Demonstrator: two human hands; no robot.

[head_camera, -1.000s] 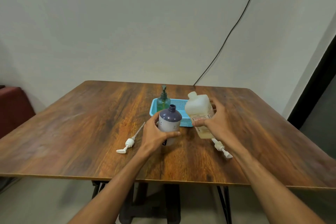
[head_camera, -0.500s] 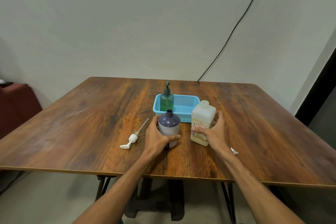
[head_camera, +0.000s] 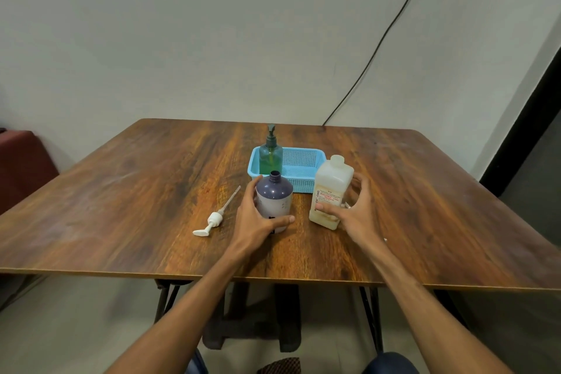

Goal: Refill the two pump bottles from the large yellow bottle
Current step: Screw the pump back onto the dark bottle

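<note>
Both forearms (head_camera: 209, 285) extended; left hand (head_camera: 253, 223) grips purple bottle (head_camera: 274, 196).

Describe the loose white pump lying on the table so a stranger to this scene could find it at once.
On the wooden table, look left of the capless purple bottle that the left hand grips. There a white pump lies flat, its thin dip tube pointing toward the blue basket. Unlike the green bottle's dark pump, it is white and sits on no bottle.

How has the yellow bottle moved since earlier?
Yes: down and rightward. The yellow bottle, earlier tilted before the blue basket, now stands upright at its right corner.
</note>
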